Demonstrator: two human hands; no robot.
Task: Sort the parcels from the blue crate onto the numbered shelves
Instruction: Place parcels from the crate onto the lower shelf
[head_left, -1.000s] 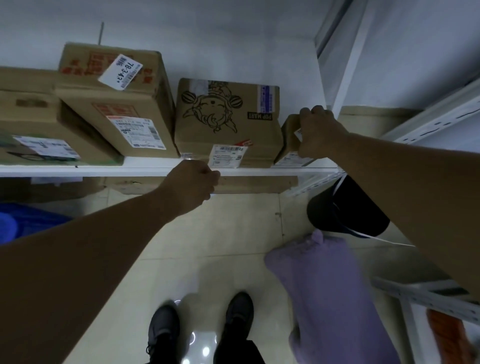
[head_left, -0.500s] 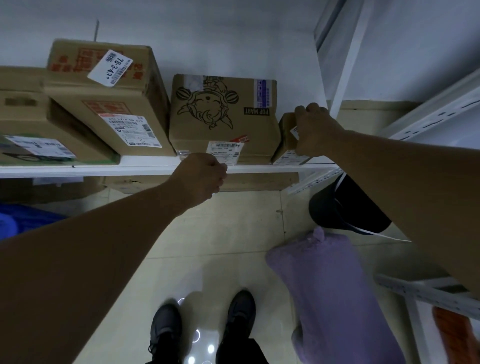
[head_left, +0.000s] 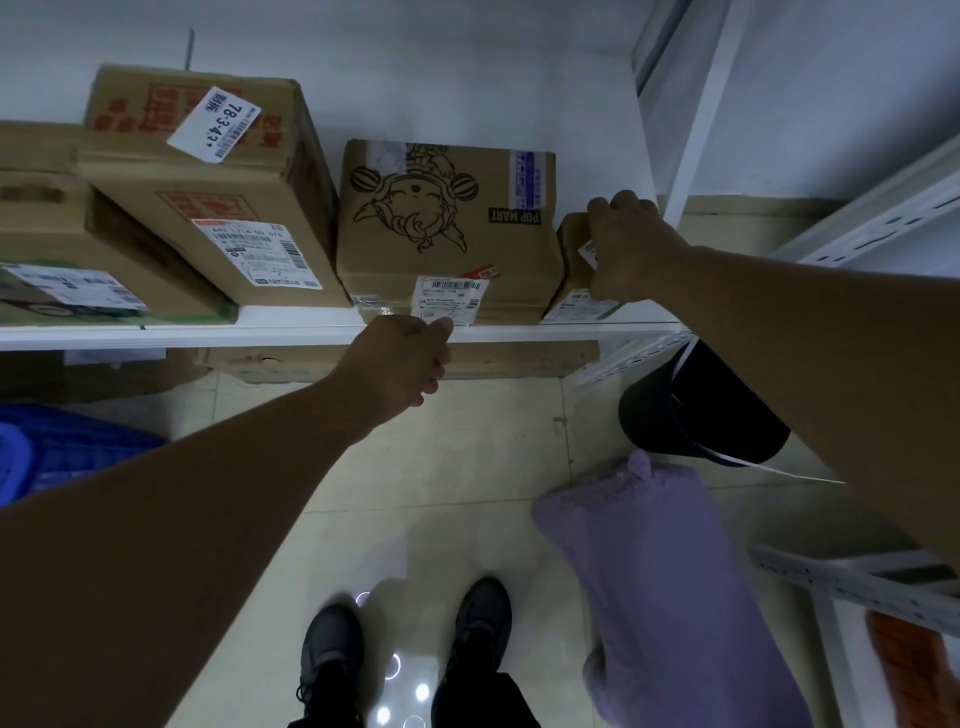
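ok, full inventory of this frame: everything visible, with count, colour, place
shelf: 1, white, across upper frame
far-left box: 1, brown, shelf's left end
78-3-42 box: 1, brown, tilted against the far-left box
Pop Mart box: 1, brown, shelf middle
small box: 1, brown, shelf's right end
flat cardboard: 1, brown, under the shelf
blue crate: 1, blue, floor left
bin: 1, black, floor right
soft bundle: 1, purple, floor lower right
second rack: 1, white, right edge
orange item: 1, below that rack, unidentifiable
shoes: 2, dark, bottom centre
left hand: fingers curled, at shelf's front edge; grip unclear
right hand: grips the small box
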